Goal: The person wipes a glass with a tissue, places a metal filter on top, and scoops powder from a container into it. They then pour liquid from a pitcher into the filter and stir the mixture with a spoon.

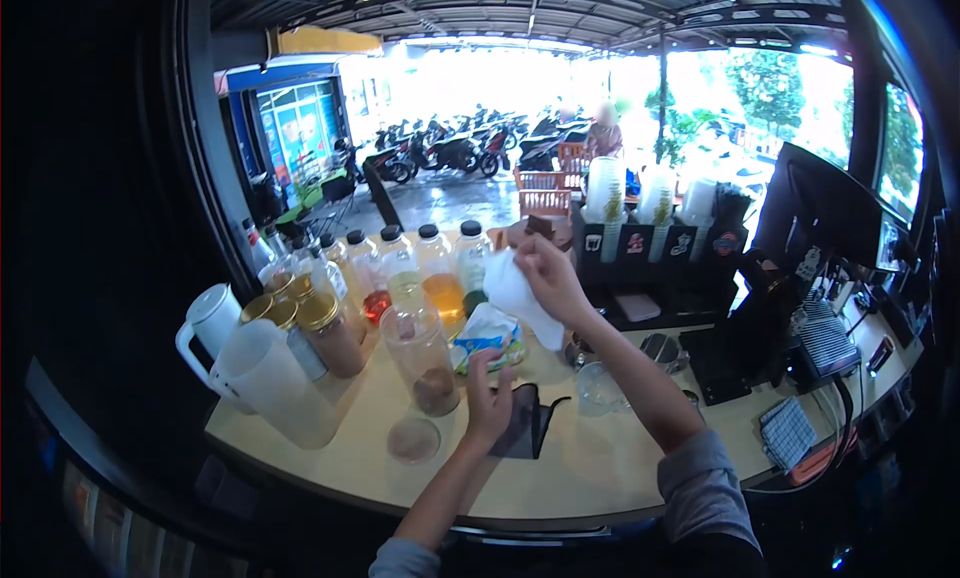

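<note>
Raised above the counter, my right hand [543, 268] is closed in a pinch on a white tissue [515, 290] that hangs down. Below it lies a soft tissue pack [488, 330] with blue and green print. My left hand [489, 403] is in front of the pack with its fingers apart, holding nothing visible. Just left of that hand stands a tall clear jar [418, 343] with a brown lump in the bottom. A round lid [413, 441] lies flat on the counter in front of the jar. Beside my left wrist is a dark mesh pouch [522, 426], partly hidden.
Several black-capped bottles [440, 278] line the back edge. To the left are gold-lidded jars [330, 333] and a translucent pitcher [275, 378]. Clear glassware [600, 388] sits under my right forearm. A dark cup rack [660, 240], a monitor [805, 213] and a checked cloth [788, 433] are at right.
</note>
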A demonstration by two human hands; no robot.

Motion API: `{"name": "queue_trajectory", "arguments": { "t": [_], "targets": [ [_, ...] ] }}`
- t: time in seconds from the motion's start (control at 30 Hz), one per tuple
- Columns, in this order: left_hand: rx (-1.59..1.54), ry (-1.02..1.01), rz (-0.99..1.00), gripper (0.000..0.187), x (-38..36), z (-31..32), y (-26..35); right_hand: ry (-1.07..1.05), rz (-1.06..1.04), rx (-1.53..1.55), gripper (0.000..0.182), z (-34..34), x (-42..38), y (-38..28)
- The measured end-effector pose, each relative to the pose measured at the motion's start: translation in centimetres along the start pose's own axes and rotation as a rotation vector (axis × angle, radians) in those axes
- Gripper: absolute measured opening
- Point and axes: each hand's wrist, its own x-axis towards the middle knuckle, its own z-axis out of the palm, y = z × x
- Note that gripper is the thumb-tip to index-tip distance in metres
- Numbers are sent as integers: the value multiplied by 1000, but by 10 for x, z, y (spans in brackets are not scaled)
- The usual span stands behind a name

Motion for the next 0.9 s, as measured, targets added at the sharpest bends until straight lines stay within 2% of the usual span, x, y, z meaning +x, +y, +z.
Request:
{"name": "queue_trajectory", "arguments": {
  "t": [0.03, 0.1, 0.13, 0.2, 0.23, 0.33, 0.37, 0.4, 0.47, 0.5, 0.53, 0.6, 0.63, 0.77, 0.83, 0.87, 0.9],
  "targets": [
    [-10, -10, 13, 53, 2, 1, 22, -34, -53, -18, 12, -7, -14, -10],
    [-194, 212, 42, 54, 0, 5, 54, -108, -108, -35, 13, -15, -43, -30],
    [-204, 200, 41, 54, 2, 10, 55, -145, -110, -34, 14, -18, -55, -40],
    [-492, -8, -213, 59, 9, 16, 57, -243, -34, -28, 14, -25, -73, -54],
    [-498, -18, -213, 59, 10, 17, 56, -234, -52, -44, 17, -28, -81, -55],
    [-554, -257, -477, 38, 16, 16, 58, -207, -69, -102, 26, -44, -101, -64],
    [-515, -202, -331, 30, 14, 18, 64, -196, -66, -143, 32, -52, -106, -67],
    [-518, -213, -331, 30, 14, 19, 72, -188, -62, -147, 32, -62, -111, -64],
    [-538, -131, -408, 31, 15, 18, 81, -576, 413, 40, 44, -80, -122, -59],
    [-456, -157, -493, 33, 17, 15, 81, -545, 490, 19, 40, -85, -125, -66],
    [-460, -169, -497, 33, 18, 18, 78, -535, 498, 17, 40, -88, -131, -64],
    [-623, -19, -438, 35, 21, 27, 71, -148, 518, 403, 41, -90, -144, -49],
    [-729, -23, -479, 41, 21, 28, 71, -79, 542, 430, 41, -94, -149, -40],
    [-636, -53, -470, 49, 19, 42, 71, 52, 430, 513, 44, -99, -166, -63],
    [-607, 21, -272, 61, 20, 50, 72, 71, 411, 460, 42, -104, -170, -62],
    [-609, 18, -275, 61, 18, 46, 74, 85, 392, 409, 41, -106, -173, -62],
    [-581, -101, -317, 64, 18, 37, 89, 125, 354, 317, 35, -104, -175, -62]
  ]
}}
